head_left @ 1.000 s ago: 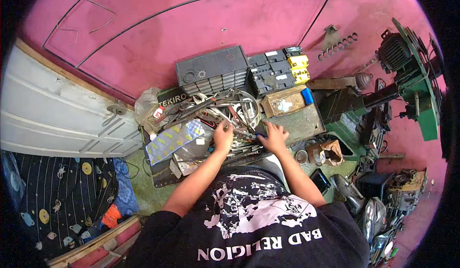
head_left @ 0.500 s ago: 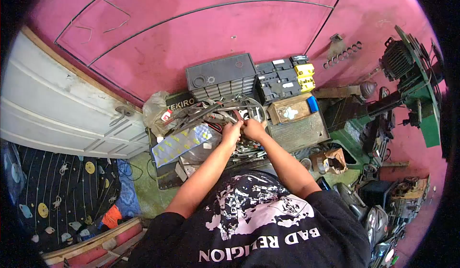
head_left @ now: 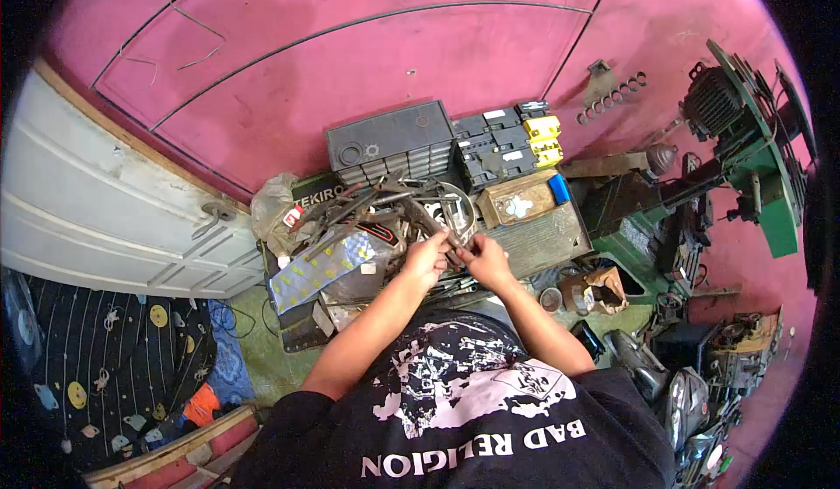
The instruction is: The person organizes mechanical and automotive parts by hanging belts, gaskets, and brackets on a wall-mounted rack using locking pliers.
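From where I stand, the dark strip [head_left: 425, 215] is among the heap of tools [head_left: 354, 206] on the bench, in front of the black drawer cabinet [head_left: 385, 132]. Long axis: oblique, running from far left to near right; the near end points toward the person's body, at the hands. Left hand [head_left: 428, 260]: grip pinching the strip. Right hand [head_left: 487, 263]: fingers curled beside the near end; whether its grip pinches anything, I cannot tell
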The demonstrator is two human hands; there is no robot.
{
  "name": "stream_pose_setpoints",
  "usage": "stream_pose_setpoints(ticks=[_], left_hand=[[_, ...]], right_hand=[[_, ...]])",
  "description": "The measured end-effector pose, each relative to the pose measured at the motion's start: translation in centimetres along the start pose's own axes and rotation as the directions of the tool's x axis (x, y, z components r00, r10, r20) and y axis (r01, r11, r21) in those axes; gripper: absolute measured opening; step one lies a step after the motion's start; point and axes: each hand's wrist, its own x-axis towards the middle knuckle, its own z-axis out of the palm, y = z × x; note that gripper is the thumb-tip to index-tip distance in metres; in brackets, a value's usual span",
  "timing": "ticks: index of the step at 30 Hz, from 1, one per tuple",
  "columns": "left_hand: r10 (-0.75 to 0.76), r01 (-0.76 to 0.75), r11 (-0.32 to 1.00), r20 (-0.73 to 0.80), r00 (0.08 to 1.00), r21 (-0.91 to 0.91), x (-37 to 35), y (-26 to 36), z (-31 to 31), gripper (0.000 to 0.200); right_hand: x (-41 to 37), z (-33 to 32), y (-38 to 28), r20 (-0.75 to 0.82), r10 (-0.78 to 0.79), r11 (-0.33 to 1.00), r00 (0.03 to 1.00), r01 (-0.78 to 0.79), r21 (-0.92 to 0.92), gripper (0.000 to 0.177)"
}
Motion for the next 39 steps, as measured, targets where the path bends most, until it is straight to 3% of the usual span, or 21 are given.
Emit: stream_pose_setpoints(ticks=[2, 4, 10, 12, 14, 15, 20, 22, 23, 24, 26, 27, 28, 31, 32, 33, 34, 35, 36, 38, 39], left_hand=[[-0.076, 0.079, 0.994, 0.038, 0.996, -0.072, -0.8, -0.3, 1.0, 0.021], [-0.038, 0.038, 0.999, 0.011, 0.999, -0.005, -0.7, -1.6, 1.2, 0.020], [0.010, -0.020, 0.996, 0.106, 0.994, 0.092, -1.5, -2.5, 3.7, 0.015], [0.052, -0.053, 0.999, 0.191, 0.980, 0.000, -1.4, -2.6, 5.2, 0.014], [0.135, -0.165, 0.983, 0.298, 0.945, 0.080, -0.7, -2.5, 6.0, 0.013], [0.149, -0.190, 0.976, 0.311, 0.939, 0.105, -0.8, -2.3, 7.1, 0.012], [0.291, -0.395, 0.895, 0.401, 0.869, 0.208, 0.5, -3.5, 12.5, 0.014], [0.324, -0.445, 0.862, 0.409, 0.853, 0.244, 0.1, -3.7, 16.0, 0.021], [0.365, -0.483, 0.845, 0.413, 0.834, 0.228, 0.1, -4.0, 17.7, 0.023], [0.406, -0.522, 0.826, 0.417, 0.813, 0.213, 0.5, -4.4, 19.1, 0.025], [0.458, -0.581, 0.785, 0.430, 0.778, 0.214, 1.8, -5.2, 21.5, 0.027], [0.478, -0.599, 0.772, 0.428, 0.767, 0.211, 2.5, -5.6, 22.7, 0.028], [0.496, -0.617, 0.759, 0.427, 0.756, 0.208, 3.1, -6.1, 23.8, 0.028], [0.519, -0.643, 0.740, 0.440, 0.733, 0.198, 5.0, -7.7, 27.1, 0.028], [0.510, -0.638, 0.742, 0.445, 0.736, 0.204, 5.8, -8.3, 28.1, 0.028], [0.530, -0.663, 0.710, 0.439, 0.725, 0.238, 6.4, -8.9, 29.1, 0.028], [0.549, -0.684, 0.677, 0.433, 0.715, 0.272, 6.8, -9.4, 29.9, 0.028], [0.539, -0.677, 0.681, 0.435, 0.721, 0.279, 7.1, -9.9, 30.5, 0.028], [0.503, -0.670, 0.672, 0.469, 0.726, 0.316, 7.0, -9.8, 31.4, 0.026], [0.465, -0.664, 0.659, 0.502, 0.729, 0.354, 7.6, -10.3, 33.1, 0.025], [0.510, -0.708, 0.618, 0.511, 0.692, 0.343, 8.2, -10.8, 34.2, 0.024]], right_hand=[[-2.0, 0.1, 1.1, -0.089, -0.098, 0.995, 0.991, 0.100, 0.022, 0.025], [-3.5, 0.1, 1.7, -0.136, -0.160, 0.981, 0.978, 0.141, -0.135, 0.023], [-5.5, -2.5, 2.9, -0.266, -0.307, 0.946, 0.914, 0.262, -0.193, 0.021], [-5.8, -4.6, 3.5, -0.238, -0.282, 0.950, 0.930, 0.236, -0.205, 0.027], [-5.5, -7.1, 4.7, -0.252, -0.387, 0.921, 0.887, 0.359, -0.152, 0.039], [-5.1, -8.3, 5.8, -0.225, -0.295, 0.955, 0.928, 0.277, -0.107, 0.065], [-3.0, -14.8, 8.2, -0.291, -0.345, 0.931, 0.892, 0.288, -0.222, 0.101], [-1.7, -17.5, 9.7, -0.303, -0.425, 0.904, 0.853, 0.381, -0.195, 0.100], [-1.2, -18.8, 10.5, -0.323, -0.502, 0.865, 0.802, 0.465, -0.189, 0.078], [-0.9, -19.9, 11.5, -0.325, -0.497, 0.868, 0.805, 0.462, -0.183, 0.078], [-0.2, -22.2, 13.4, -0.204, -0.647, 0.751, 0.735, 0.565, -0.342, 0.047], [-0.1, -22.9, 13.3, -0.263, -0.663, 0.743, 0.701, 0.573, -0.346, 0.024], [0.3, -23.2, 14.4, -0.270, -0.658, 0.748, 0.703, 0.569, -0.342, 0.024], [1.7, -23.3, 18.5, -0.347, -0.481, 0.851, 0.805, 0.523, 0.036, 0.028], [2.3, -23.5, 19.8, -0.353, -0.473, 0.855, 0.807, 0.517, 0.039, 0.028], [2.7, -23.9, 20.4, -0.181, -0.269, 0.822, 0.946, 0.324, 0.469, 0.039], [2.8, -24.3, 21.0, 0.079, -0.129, 0.626, 0.988, 0.020, 0.779, 0.051], [2.6, -24.8, 21.5, 0.113, -0.056, 0.629, 0.992, -0.053, 0.776, 0.067], [2.9, -25.1, 22.5, 0.111, -0.050, 0.624, 0.993, -0.056, 0.780, 0.067], [3.9, -25.5, 24.5, 0.304, 0.003, 0.387, 0.953, -0.281, 0.878, 0.069], [3.8, -27.1, 23.7, 0.195, 0.055, 0.562, 0.979, -0.192, 0.805, 0.056]])
